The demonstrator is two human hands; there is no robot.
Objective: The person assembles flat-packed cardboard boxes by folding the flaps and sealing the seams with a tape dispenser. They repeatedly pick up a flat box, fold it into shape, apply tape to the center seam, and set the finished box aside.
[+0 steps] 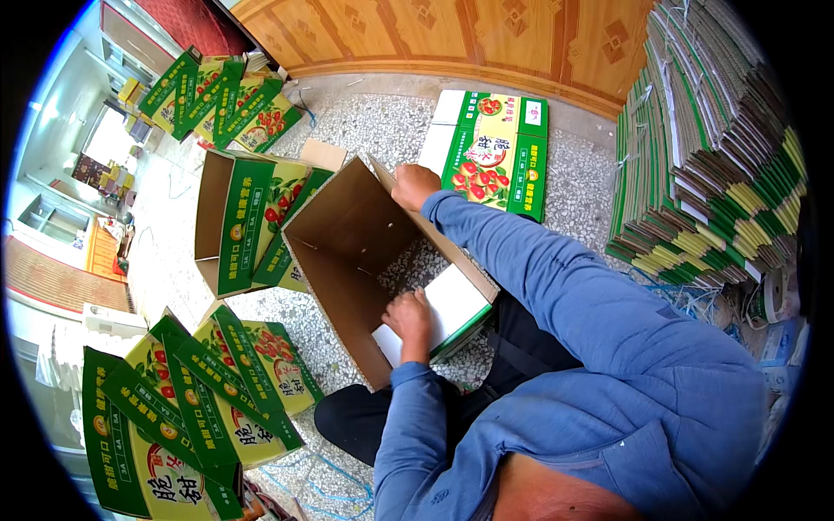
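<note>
An open cardboard box, brown inside, stands tilted in front of my lap. Its far and near ends are open, and the speckled floor shows through. My right hand has its fingers closed over the box's upper right edge. A white flap with a green outer side is folded across the near right part of the box. My left hand lies across this flap, fingers bent over its inner edge.
Green and yellow printed boxes stand at the left, with more folded cartons near left and others behind. A flat carton lies ahead. Tied stacks of flattened cartons rise at the right, beside a wooden panel.
</note>
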